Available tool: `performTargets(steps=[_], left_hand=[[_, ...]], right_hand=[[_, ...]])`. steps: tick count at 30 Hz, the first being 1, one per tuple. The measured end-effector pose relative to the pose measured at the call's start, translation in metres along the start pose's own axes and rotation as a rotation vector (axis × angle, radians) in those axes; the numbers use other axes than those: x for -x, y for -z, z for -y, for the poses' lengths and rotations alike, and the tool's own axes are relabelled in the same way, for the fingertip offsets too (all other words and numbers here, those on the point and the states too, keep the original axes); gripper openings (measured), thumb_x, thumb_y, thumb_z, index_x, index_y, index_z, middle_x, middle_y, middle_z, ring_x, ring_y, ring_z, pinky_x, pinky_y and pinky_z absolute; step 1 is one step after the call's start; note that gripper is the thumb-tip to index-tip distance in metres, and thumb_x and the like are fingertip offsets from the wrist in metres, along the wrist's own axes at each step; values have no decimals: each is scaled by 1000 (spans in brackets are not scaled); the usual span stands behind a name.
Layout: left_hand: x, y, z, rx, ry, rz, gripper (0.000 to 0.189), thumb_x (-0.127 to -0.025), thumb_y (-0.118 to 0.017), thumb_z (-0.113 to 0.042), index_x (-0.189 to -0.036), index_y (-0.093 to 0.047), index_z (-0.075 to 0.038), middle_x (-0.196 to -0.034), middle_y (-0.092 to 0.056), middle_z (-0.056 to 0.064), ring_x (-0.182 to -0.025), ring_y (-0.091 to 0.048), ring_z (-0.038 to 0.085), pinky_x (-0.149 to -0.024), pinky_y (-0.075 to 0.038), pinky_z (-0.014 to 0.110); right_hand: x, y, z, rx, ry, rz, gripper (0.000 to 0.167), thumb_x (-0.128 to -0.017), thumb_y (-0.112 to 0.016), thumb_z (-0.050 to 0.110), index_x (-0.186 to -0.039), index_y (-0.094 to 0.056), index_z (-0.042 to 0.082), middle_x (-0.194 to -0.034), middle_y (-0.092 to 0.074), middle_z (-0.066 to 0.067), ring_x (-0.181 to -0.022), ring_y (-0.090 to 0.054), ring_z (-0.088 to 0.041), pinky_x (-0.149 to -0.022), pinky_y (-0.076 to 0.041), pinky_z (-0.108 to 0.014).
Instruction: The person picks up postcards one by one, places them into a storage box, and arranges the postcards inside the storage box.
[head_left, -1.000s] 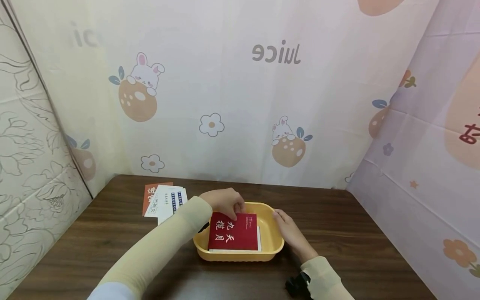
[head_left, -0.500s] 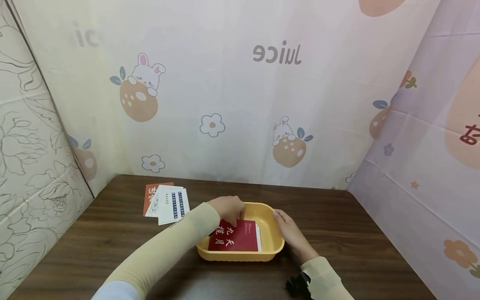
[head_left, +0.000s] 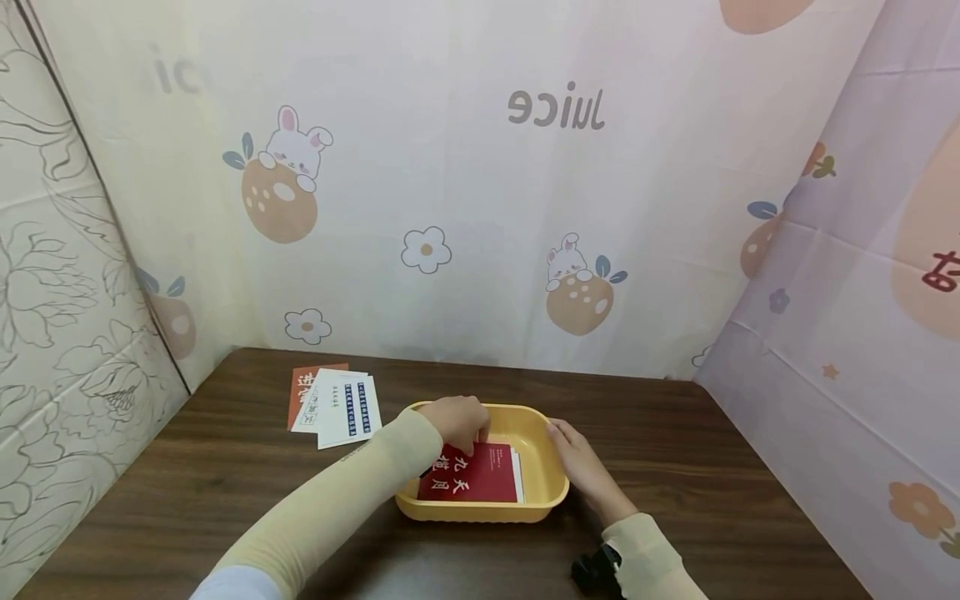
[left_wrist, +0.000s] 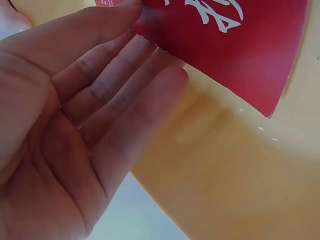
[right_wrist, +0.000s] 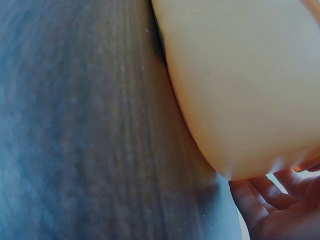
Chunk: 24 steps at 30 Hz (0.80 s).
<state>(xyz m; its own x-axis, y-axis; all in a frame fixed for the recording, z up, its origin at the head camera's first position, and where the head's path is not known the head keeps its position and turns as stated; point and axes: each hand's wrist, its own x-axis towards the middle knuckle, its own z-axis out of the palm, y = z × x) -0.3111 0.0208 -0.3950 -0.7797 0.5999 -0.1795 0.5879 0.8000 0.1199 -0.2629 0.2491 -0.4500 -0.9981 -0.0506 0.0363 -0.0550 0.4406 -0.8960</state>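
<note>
Red card (head_left: 483,477) has dipped; hands: left (head_left: 456,421) pinching it, right (head_left: 581,462) gripping yellow tray (head_left: 480,512).

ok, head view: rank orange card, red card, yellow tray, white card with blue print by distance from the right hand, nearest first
From the right hand:
1. yellow tray: touching it
2. red card: inside the tray
3. white card with blue print: left of the tray
4. orange card: farthest left, partly covered

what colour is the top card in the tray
The card is red with white writing, clearest in the head view.
</note>
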Motion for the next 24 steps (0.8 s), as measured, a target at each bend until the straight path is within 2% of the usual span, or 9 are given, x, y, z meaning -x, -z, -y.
performTargets(steps=[7, 15, 21, 24], left_hand=[[3, -1, 0, 17, 22, -8, 22, -80, -86, -18, -100, -78, -21, -90, -68, -7, -77, -60, 10, -79, -57, 31], [3, -2, 0, 0, 12, -38, 21, -80, -86, -18, -100, -77, -20, -90, -68, -6, -76, -59, 10, -76, -56, 30], [8, 6, 1, -25, -18, -83, 23, -83, -84, -21, -105, -77, -19, -91, -69, -6, -78, -61, 11, -76, -56, 29], [13, 13, 2, 0, -34, -103, 26, -84, -83, -22, -109, -76, -18, -94, -70, -5, -84, -63, 10, -78, -56, 29]], right_hand=[[0, 0, 0, 12, -5, -4, 51, -110, -38, 34, -143, -47, -3, -134, -56, -24, -110, -61, -29, -88, -53, -44], [0, -1, -1, 10, -25, -7, 50, -109, -39, 34, -143, -47, -2, -135, -55, -24, -111, -60, -30, -89, -52, -44], [-1, -1, -2, 29, -25, -12, 50, -110, -38, 33, -142, -48, -2, -135, -55, -24, -112, -60, -30, -91, -52, -45], [-1, -1, -2, 28, -22, -10, 49, -110, -38, 33, -142, -48, -2, -135, -56, -24, -111, -60, -30, -90, -52, -44]])
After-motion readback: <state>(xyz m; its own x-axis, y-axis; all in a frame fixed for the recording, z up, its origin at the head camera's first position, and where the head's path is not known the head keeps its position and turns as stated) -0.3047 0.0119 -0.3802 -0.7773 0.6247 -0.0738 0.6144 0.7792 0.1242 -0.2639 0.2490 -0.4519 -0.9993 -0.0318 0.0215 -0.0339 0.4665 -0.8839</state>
